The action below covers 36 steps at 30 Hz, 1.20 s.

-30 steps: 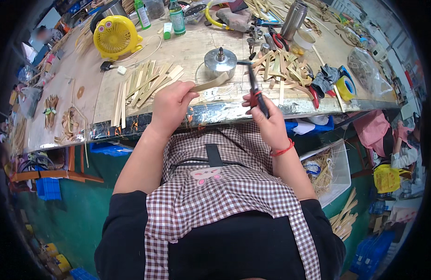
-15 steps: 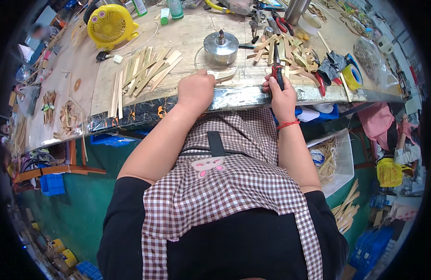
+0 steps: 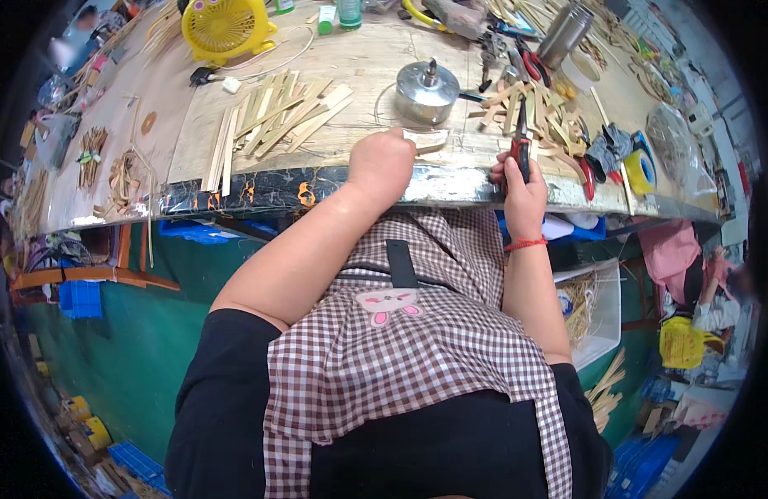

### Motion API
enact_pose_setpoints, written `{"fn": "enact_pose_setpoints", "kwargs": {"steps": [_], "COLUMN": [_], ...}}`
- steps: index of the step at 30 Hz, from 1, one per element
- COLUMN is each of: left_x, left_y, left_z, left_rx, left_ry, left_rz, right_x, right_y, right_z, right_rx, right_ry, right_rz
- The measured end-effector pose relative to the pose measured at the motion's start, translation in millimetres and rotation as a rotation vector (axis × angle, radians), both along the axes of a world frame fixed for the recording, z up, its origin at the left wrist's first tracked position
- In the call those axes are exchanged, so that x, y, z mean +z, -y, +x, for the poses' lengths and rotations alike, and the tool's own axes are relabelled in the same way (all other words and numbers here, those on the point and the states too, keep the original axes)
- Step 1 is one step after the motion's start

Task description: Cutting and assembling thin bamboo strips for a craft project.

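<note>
My left hand (image 3: 382,169) is closed at the bench's front edge. A short pale strip (image 3: 427,142), apparently bamboo, sticks out from its fingers to the right. My right hand (image 3: 525,190), wearing a red cord bracelet, is wrapped round the red-and-black handles of long-nosed pliers (image 3: 521,148). Their dark jaws point away from me, apart from the strip. Just beyond my left hand stands a round metal lamp (image 3: 427,96) with a wick holder on top; I cannot tell whether it is lit. Flat bamboo strips (image 3: 276,116) lie loosely piled on the left.
A yellow fan (image 3: 226,32) with a cable stands at the far left. More strips (image 3: 558,116), a dark glove (image 3: 610,150), yellow tape (image 3: 642,170) and a steel flask (image 3: 567,35) crowd the right. The bench's dark front edge (image 3: 267,191) runs below my hands.
The whole view has shifted, so bench and hands appear farther right and slightly lower. The strip in my left hand shows more of its flat face. Both hands keep their hold.
</note>
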State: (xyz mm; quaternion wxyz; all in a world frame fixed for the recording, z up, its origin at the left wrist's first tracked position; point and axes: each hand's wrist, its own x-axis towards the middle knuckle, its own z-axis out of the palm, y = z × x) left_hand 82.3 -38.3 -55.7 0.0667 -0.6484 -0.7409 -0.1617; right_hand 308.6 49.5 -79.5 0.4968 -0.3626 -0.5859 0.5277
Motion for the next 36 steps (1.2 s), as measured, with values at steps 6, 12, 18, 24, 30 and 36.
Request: {"fn": "enact_pose_setpoints", "kwargs": {"steps": [6, 12, 18, 24, 30, 36], "left_x": [-2, -6, -4, -5, -9, -7], "left_y": [1, 0, 3, -2, -5, -6], "left_z": [1, 4, 3, 2, -6, -8], "left_rx": [-0.074, -0.038, -0.054, -0.047, -0.067, -0.113], "left_ry": [-0.045, 0.0, -0.033, 0.008, 0.01, 0.045], "left_rz": [0.089, 0.14, 0.2, 0.159, 0.078, 0.126], "right_x": [5, 1, 2, -1, -8, -5], "right_y": [4, 1, 2, 0, -2, -1], "right_z": [-1, 0, 0, 2, -2, -1], "right_rx": [-0.007, 0.022, 0.011, -0.014, -0.006, 0.002], "right_ry": [-0.005, 0.01, 0.023, 0.017, -0.003, 0.032], "right_rz": [-0.005, 0.012, 0.021, 0.02, 0.027, 0.035]}}
